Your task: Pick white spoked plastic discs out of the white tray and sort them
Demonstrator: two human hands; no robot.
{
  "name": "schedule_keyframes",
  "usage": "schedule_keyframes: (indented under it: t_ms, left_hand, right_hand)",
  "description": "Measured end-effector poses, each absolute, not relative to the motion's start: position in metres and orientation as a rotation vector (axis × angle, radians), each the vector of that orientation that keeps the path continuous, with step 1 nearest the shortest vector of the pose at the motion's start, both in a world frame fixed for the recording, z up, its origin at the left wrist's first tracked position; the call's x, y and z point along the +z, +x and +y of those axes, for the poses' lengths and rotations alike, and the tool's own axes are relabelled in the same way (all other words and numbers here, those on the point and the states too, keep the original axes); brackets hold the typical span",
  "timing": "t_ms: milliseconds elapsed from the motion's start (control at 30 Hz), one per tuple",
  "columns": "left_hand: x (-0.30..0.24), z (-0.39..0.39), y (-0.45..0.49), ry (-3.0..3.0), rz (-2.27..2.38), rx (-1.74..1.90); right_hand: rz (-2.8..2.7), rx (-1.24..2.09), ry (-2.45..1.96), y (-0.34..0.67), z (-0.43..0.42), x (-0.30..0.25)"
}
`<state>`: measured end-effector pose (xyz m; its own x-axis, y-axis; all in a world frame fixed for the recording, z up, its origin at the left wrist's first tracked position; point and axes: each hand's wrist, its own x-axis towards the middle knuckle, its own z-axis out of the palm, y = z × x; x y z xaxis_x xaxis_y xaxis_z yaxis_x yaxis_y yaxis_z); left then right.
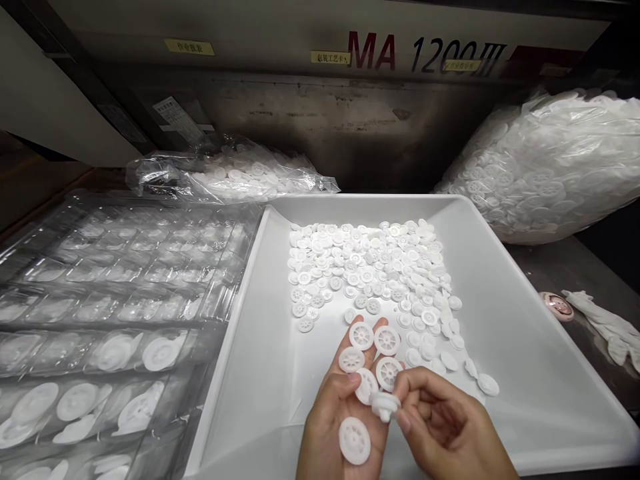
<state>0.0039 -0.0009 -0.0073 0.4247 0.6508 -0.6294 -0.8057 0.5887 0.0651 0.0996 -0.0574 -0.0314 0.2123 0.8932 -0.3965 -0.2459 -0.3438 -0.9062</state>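
My left hand (340,420) lies palm up over the white tray, holding several white plastic spoked discs (361,335) on its palm and fingers. My right hand (443,427) pinches a small white stemmed plastic piece (385,405) between thumb and fingers, just above the left palm. Beyond both hands, a loose pile of similar discs (365,273) spreads across the tray floor. The white tray (530,320) has sloped walls and lies under both hands.
A clear plastic blister tray (115,300) with moulded pockets, some holding white discs, lies left of the white tray. Plastic bags of discs (543,170) (230,175) sit behind it. White gloves (605,327) and a pink round item (557,306) lie right, before a metal machine panel (425,57).
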Motion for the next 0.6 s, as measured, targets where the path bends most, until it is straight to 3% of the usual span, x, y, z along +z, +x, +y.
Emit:
schedule_keyframes:
  t_ms: [333,600]
  left_hand:
    - [-0.0056,0.0,0.0025,-0.096,0.746,0.911]
    - [-0.0077,0.0017,0.0017,-0.172,0.747,0.885]
  right_hand:
    - [-0.349,1.621,-1.181,0.1093,-0.0479,-0.026]
    - [-0.47,1.468,-1.322,0.1047,-0.054,-0.0237]
